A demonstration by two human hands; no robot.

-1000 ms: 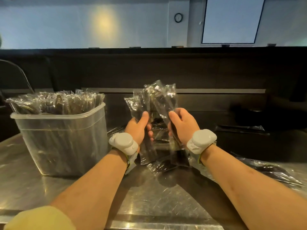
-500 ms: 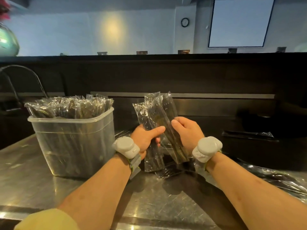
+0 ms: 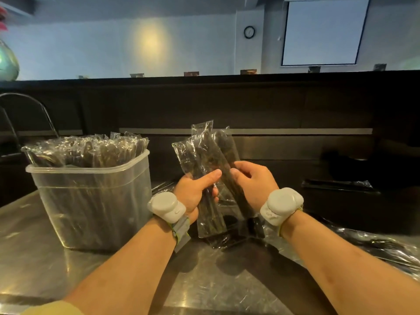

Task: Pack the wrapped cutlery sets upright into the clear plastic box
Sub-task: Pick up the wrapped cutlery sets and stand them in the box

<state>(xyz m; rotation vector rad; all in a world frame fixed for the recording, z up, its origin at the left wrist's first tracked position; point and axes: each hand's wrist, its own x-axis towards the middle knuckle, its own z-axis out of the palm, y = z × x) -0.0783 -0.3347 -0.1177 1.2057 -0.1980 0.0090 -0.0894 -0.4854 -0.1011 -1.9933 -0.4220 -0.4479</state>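
the fanned packets have drawn together: left hand [image 3: 193, 193] and right hand [image 3: 255, 186] both grip the wrapped cutlery sets [image 3: 203, 153] upright, near the crammed clear plastic box [image 3: 91, 201].

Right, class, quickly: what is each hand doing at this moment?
Left hand: closed, thumb and fingers gripping the wrapped cutlery sets.
Right hand: closed, holding the same wrapped cutlery sets from the right.

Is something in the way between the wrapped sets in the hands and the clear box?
Nothing visible stands in the gap above the counter between the held sets and the clear plastic box. The box's opening, though, is already crowded with packed sets standing above its rim.
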